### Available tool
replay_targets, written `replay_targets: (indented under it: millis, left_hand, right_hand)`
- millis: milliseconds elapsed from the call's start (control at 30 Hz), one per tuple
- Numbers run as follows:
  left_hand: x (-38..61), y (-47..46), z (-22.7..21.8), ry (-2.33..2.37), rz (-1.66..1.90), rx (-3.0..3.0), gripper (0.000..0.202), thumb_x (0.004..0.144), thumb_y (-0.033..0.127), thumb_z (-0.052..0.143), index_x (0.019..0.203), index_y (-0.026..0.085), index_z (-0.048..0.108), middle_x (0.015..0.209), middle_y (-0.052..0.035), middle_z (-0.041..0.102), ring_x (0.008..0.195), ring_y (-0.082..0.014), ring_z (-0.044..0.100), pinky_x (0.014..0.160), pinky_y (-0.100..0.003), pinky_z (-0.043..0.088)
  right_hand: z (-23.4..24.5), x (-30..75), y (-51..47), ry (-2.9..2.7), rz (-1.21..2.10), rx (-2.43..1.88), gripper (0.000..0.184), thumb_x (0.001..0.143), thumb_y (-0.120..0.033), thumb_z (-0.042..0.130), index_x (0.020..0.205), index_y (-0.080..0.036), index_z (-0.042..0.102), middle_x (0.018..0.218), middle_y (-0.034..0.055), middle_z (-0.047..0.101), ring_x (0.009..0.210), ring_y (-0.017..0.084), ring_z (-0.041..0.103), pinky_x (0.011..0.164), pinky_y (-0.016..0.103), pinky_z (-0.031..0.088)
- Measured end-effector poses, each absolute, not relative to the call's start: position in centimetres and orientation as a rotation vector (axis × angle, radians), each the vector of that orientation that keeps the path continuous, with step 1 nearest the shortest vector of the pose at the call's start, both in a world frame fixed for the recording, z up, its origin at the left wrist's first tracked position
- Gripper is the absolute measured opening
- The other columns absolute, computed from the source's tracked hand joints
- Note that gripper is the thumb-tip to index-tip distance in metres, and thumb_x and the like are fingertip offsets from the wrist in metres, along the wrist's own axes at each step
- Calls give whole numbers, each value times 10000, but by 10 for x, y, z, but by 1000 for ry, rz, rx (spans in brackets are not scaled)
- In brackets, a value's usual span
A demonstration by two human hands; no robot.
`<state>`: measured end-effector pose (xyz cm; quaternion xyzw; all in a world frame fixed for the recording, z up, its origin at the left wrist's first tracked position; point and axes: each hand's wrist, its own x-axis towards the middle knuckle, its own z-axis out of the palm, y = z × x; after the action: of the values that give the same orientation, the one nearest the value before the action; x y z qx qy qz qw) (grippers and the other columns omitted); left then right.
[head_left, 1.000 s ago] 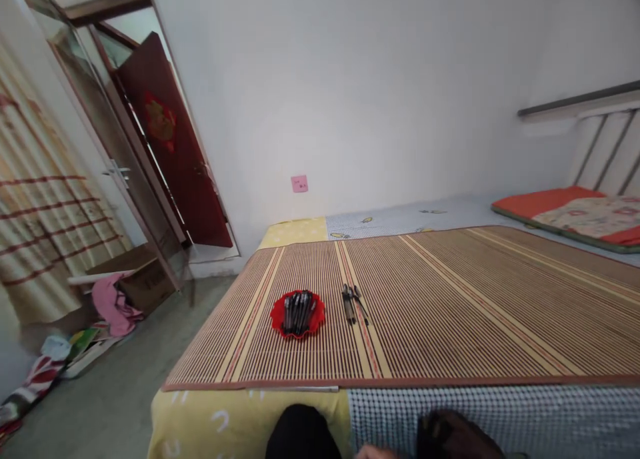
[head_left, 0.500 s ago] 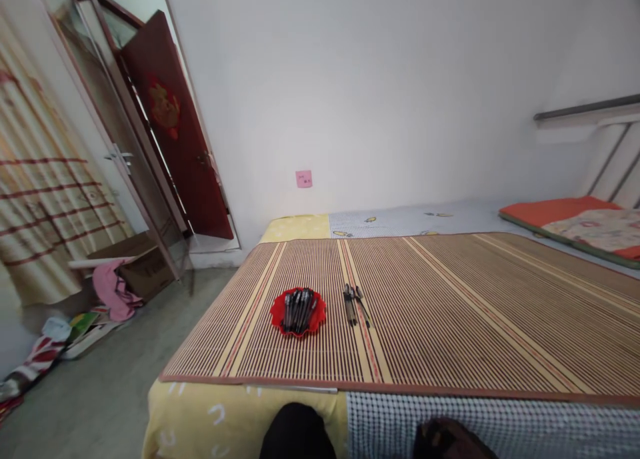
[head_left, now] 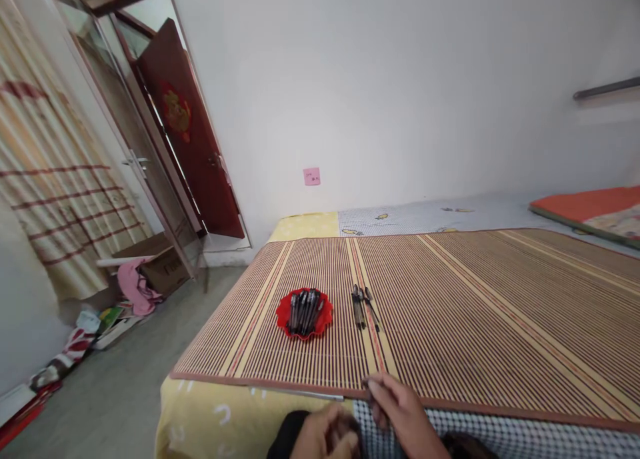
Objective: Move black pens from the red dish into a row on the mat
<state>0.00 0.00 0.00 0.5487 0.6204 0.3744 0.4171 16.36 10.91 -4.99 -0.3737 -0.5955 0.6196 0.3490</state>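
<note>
Both hands have risen into view at the bed's near edge: right hand (head_left: 405,415) pinches a dark pen (head_left: 367,383), left hand (head_left: 327,435) curled, grip unclear. Likely placing it; next, reach toward the loose pens (head_left: 364,305) beside the red dish (head_left: 305,312).

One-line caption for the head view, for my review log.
Both hands, left hand and right hand, at the near edge of a bamboo mat bearing a red dish of pens and loose pens.

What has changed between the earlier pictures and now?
Both hands have come up into view at the bottom edge: the right hand reaches the mat's near edge with a small dark thing at its fingertips, the left hand beside it. The red dish of pens and the loose pens have not moved.
</note>
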Motion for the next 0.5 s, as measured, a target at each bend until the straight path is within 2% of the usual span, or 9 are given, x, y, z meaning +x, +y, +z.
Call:
replay_targets:
  millis: [100, 167, 233, 300, 400, 500]
  left_hand:
    - [-4, 39, 17, 1804, 1132, 1472, 151, 855, 297, 557, 897, 206, 671, 817, -44, 698, 776, -195, 646, 704, -281, 499]
    - [-18, 67, 34, 2028, 1078, 1579, 140, 863, 191, 534, 915, 206, 662, 882, -42, 725, 839, -181, 662, 769, -261, 490]
    - [-37, 96, 47, 2358, 837, 1650, 168, 913, 187, 501, 961, 218, 659, 954, -33, 738, 890, -164, 674, 804, -240, 476]
    - [-55, 124, 52, 2495, 697, 1620, 169, 894, 179, 541, 992, 198, 678, 994, -74, 743, 936, -207, 679, 818, -276, 471]
    - [-70, 160, 45, 2573, 518, 1590, 175, 856, 192, 600, 998, 164, 699, 1032, -140, 744, 986, -275, 680, 831, -337, 471]
    - [-71, 183, 31, 2604, 407, 1550, 177, 850, 169, 597, 992, 140, 698, 1047, -177, 740, 1004, -299, 681, 844, -371, 471]
  right_hand:
    - [-12, 144, 149, -1439, 1493, -880, 529, 788, -669, 587, 902, -160, 680, 671, 36, 657, 527, 143, 557, 483, 239, 416]
    - [-5, 137, 174, -1439, 1380, -884, 501, 828, -633, 570, 934, -157, 685, 719, 49, 672, 577, 156, 589, 516, 243, 444]
    - [-12, 134, 192, -1450, 1267, -922, 505, 861, -627, 531, 957, -155, 684, 708, 47, 661, 601, 169, 600, 532, 250, 454]
    - [-27, 133, 202, -1423, 1179, -968, 538, 882, -645, 484, 977, -152, 677, 671, 38, 638, 587, 173, 589, 522, 253, 447]
    - [-50, 133, 204, -1349, 1125, -1018, 577, 891, -679, 441, 971, -154, 667, 627, 19, 600, 548, 166, 556, 496, 250, 430]
    - [-59, 134, 201, -1327, 1158, -1016, 576, 882, -694, 452, 951, -164, 668, 644, 23, 606, 560, 166, 564, 502, 249, 439]
